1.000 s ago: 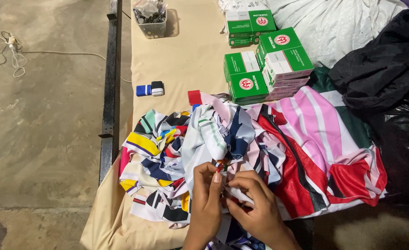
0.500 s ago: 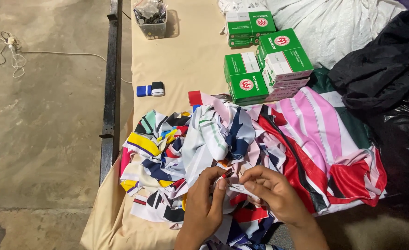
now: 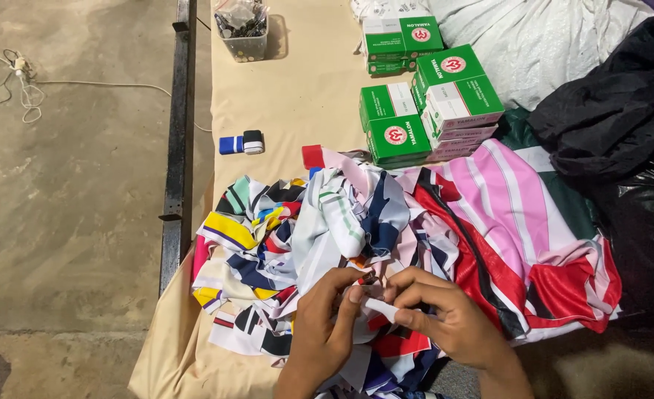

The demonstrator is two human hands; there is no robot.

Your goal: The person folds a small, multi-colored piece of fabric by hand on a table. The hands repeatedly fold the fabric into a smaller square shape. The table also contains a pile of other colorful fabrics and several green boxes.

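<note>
Both hands have shifted little since half a second ago: the right hand remains just right of the left hand, the two meeting over the fabric. Between them sits a small white strip, pinched in the right hand's thumb and fingers; the left hand's fingertips close on its near end and on the cloth beneath it. Neither hand is spread; both are curled tight around this piece.

The strip lies at the near edge of a heap of multicoloured fabric pieces, printed in stripes of white, navy, yellow, red and green. Touching the heap on the right is a pink, red and white striped garment, laid flat. All rest on a table covered in tan cloth.

Further back: stacked green and white boxes, a small blue, white and black roll, a clear plastic tub of small dark parts. Black cloth lies at right, a white sack behind it. A black metal rail runs along the table's left edge, concrete floor beyond.
</note>
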